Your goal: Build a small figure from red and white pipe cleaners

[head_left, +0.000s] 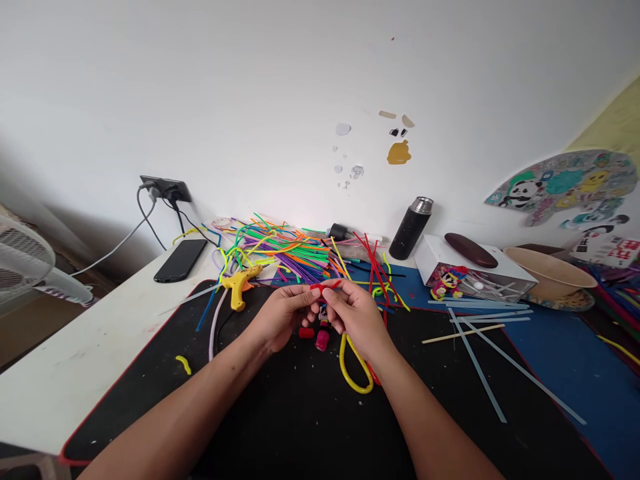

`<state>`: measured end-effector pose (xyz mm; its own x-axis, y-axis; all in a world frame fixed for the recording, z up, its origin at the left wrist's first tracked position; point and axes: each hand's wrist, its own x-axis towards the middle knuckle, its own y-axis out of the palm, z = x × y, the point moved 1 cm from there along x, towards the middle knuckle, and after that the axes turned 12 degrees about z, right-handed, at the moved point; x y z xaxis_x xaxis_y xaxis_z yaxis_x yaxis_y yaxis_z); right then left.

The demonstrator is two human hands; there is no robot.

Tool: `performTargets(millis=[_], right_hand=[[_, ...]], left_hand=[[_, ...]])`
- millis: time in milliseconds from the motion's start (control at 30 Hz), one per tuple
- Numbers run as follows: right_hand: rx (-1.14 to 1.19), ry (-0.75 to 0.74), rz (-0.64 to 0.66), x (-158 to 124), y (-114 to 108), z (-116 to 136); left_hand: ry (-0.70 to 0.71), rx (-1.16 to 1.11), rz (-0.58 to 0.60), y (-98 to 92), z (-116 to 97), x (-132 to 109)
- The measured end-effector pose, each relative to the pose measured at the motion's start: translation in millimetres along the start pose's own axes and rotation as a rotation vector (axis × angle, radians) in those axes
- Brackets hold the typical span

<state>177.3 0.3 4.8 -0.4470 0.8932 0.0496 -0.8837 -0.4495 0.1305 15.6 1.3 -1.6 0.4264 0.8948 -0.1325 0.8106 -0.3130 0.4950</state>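
My left hand [283,315] and my right hand [354,315] meet over a black mat [280,413], both pinching a short red pipe cleaner [325,286] between thumb and fingertips. Below the hands lie a small red piece [307,333], a pink piece [323,341] and a yellow pipe-cleaner loop [355,370]. A yellow glue gun [240,285] lies just left of my left hand. Behind the hands sits a heap of coloured pipe cleaners [280,250].
A black phone [181,259] and a wall socket with cables [165,189] are at the back left. A black flask [411,228], a white box [473,270], clear glue sticks [480,370], a wooden bowl [550,270] and a fan [25,263] surround the mat.
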Motion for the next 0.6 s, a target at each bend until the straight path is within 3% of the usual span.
performTargets(millis=[267,600], right_hand=[[-0.052,-0.01,0.015,0.7,-2.0,-0.4],[0.022,0.029,0.018,0.3,-1.3,0.5]], left_hand=[[-0.033,0.004,0.044,1.0,-1.3,-0.3],[0.035,0.091,0.049,-1.3,-3.3,-2.9]])
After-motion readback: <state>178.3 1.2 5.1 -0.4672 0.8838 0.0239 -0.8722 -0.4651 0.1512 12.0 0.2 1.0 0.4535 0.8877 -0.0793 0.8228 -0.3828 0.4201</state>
